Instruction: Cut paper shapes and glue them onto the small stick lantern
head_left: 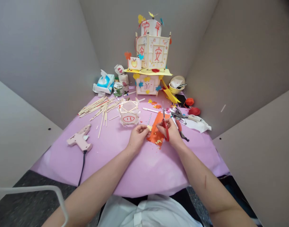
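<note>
Scissors with red handles hang in my right hand, their blades pointing away from me. My left hand pinches a small pale yellow paper piece between thumb and fingers. Orange paper lies on the table under and between both hands, with yellow paper scraps on it. Just beyond my left hand stands a small stick-framed paper lantern with a red drawing on its front. What lies beneath my right fingers is partly hidden.
A pink glue gun with its cord lies left, near wooden sticks. A tall decorated paper lantern stands at the back. Pliers, red yarn and a yellow bowl are right; tissues are back left.
</note>
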Available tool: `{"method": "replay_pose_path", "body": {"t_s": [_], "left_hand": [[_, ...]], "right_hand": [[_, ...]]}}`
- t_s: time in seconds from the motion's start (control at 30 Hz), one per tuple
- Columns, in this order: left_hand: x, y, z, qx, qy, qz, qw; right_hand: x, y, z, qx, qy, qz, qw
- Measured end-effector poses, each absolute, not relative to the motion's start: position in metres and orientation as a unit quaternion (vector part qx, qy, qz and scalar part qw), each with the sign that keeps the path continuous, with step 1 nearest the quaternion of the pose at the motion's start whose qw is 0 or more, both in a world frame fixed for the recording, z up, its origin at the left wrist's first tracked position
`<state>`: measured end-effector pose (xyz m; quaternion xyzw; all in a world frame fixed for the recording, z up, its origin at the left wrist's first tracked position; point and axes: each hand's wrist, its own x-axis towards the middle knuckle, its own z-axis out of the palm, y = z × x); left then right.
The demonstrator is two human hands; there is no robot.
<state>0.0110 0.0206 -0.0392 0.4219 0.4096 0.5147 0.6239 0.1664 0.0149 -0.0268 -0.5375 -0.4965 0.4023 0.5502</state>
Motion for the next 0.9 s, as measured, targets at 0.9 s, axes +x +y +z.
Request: {"method": "replay_pose_path", "body": {"t_s": [0.9], "left_hand": [[0.005,0.031,-0.039,0.458,0.468,0.506,0.561]], "right_hand": [[0.201,0.024,-0.044,-0.685,-0.608,0.028,0.400]]}}
